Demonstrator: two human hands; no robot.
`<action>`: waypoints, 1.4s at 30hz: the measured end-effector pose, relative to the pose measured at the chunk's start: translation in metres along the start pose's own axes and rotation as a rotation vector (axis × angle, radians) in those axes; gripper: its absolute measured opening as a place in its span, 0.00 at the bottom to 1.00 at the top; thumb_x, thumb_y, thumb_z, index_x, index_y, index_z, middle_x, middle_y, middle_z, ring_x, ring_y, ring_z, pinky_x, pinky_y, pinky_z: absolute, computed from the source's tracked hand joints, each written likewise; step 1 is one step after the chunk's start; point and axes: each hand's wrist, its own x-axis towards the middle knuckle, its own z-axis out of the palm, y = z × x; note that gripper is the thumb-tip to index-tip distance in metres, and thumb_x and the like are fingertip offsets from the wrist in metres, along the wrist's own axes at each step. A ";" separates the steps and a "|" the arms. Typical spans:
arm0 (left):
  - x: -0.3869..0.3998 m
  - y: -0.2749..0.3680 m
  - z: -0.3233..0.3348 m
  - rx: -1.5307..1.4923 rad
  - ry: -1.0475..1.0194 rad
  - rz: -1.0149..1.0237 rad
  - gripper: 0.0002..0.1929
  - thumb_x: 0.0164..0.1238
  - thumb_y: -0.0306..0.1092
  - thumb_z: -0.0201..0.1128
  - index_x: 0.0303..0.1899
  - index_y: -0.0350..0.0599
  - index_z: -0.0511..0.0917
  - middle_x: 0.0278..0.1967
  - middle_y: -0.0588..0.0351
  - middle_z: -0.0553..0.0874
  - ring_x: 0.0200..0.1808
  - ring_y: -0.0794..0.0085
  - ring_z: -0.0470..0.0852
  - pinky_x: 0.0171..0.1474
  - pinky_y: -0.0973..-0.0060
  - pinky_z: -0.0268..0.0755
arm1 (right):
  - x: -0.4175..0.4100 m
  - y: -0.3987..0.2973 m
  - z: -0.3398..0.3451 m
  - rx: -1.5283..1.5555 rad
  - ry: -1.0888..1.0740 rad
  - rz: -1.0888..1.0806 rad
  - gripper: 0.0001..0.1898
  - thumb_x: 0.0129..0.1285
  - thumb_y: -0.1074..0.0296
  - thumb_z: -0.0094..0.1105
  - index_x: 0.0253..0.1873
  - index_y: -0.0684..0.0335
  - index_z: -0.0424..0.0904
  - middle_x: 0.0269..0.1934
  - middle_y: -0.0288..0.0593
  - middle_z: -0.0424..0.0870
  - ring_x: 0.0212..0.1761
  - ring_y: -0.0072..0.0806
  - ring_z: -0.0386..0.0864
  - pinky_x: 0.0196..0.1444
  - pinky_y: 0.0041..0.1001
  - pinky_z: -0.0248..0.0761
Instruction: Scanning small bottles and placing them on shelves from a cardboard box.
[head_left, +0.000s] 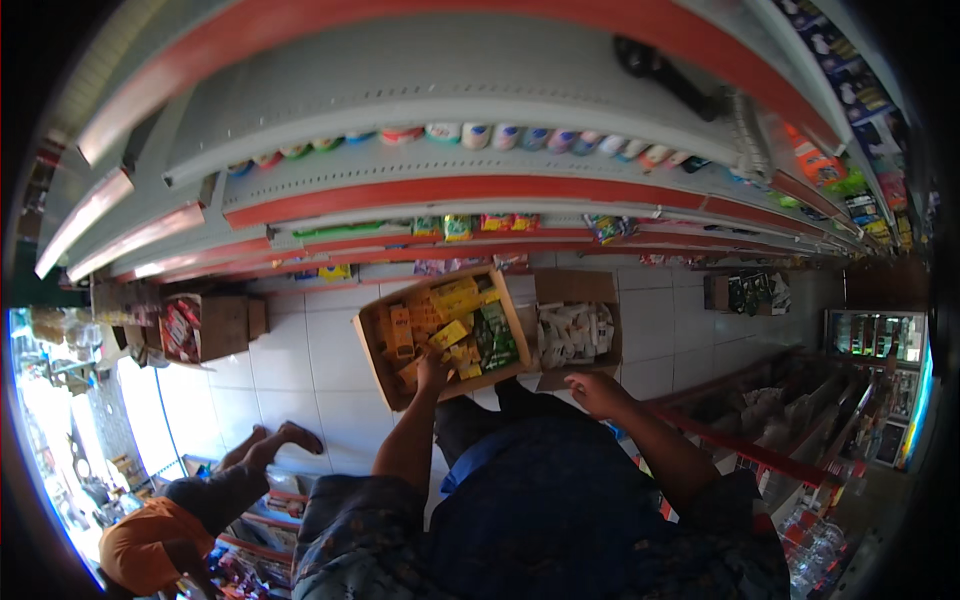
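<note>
My left hand (433, 369) reaches over the near side of an open cardboard box (373, 367) on the floor. Its fingers close on the near end of a small yellow carton (450, 333), which lies tilted above the other goods. Around it are orange cartons (402, 327), more yellow packs (456, 297) and dark green packets (492, 334). My right hand (598, 394) hovers by the near edge of a second cardboard box (574, 285), loosely curled with nothing visible in it. White sachets (574, 334) fill that box.
Shelves with red edging (450, 191) rise ahead, holding bottles (506, 136) and packets (457, 226). More cardboard boxes stand on the tiles at left (221, 326) and right (718, 292). A person in an orange top (154, 544) is at lower left. Red-edged racks (750, 442) stand behind at right.
</note>
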 end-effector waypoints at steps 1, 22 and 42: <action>-0.005 0.002 -0.004 -0.210 0.017 0.009 0.24 0.69 0.41 0.72 0.60 0.39 0.77 0.55 0.41 0.85 0.61 0.49 0.84 0.62 0.59 0.76 | 0.004 0.004 -0.005 0.049 0.077 -0.059 0.15 0.68 0.66 0.66 0.57 0.62 0.83 0.41 0.48 0.90 0.43 0.39 0.89 0.47 0.35 0.79; -0.166 0.324 -0.117 -1.206 -0.326 0.146 0.22 0.84 0.58 0.52 0.56 0.49 0.79 0.40 0.59 0.82 0.33 0.72 0.79 0.37 0.70 0.74 | 0.013 -0.096 -0.418 -0.345 1.357 -0.221 0.17 0.68 0.59 0.69 0.55 0.62 0.79 0.49 0.52 0.85 0.52 0.54 0.83 0.55 0.47 0.77; -0.201 0.404 -0.150 -1.415 -0.610 0.257 0.56 0.65 0.87 0.35 0.79 0.47 0.60 0.73 0.47 0.73 0.73 0.53 0.72 0.75 0.50 0.62 | -0.039 -0.155 -0.196 -0.034 0.756 -0.817 0.32 0.55 0.78 0.66 0.69 0.57 0.79 0.66 0.49 0.78 0.63 0.50 0.77 0.67 0.47 0.72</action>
